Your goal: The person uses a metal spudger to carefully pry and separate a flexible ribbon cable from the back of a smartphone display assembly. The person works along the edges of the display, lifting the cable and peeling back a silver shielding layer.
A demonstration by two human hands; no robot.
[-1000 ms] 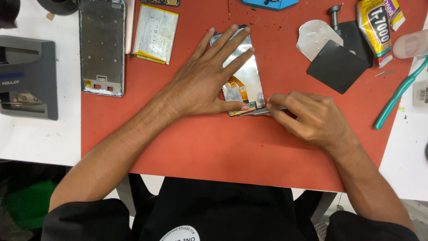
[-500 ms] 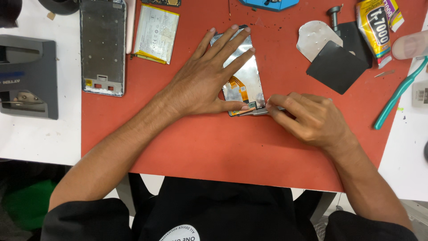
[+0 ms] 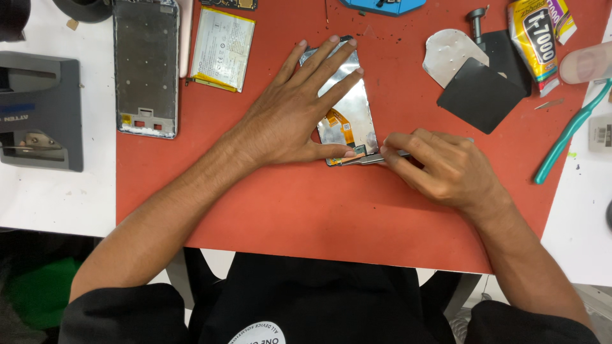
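Hands at mid-mat. Left hand (image 3: 290, 114) lies flat, fingers spread, pressing down the silver phone display panel (image 3: 349, 118) on the red work mat (image 3: 306, 204), toward its far edge. Right hand (image 3: 446, 167) is pinched shut on metal tweezers (image 3: 370, 159), tips touching the panel's near edge by the orange flex cable (image 3: 341, 124). Phone battery (image 3: 222, 48) and bare phone frame (image 3: 145, 64) sit at the mat's far left corner, glue tube (image 3: 535, 38) far right

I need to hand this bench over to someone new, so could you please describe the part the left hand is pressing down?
On the red mat, look under the spread left hand. There lies a phone screen panel, face down, its shiny silver back crossed by an orange ribbon cable. Unlike the pale battery and open grey frame farther left, it is mirror-bright.
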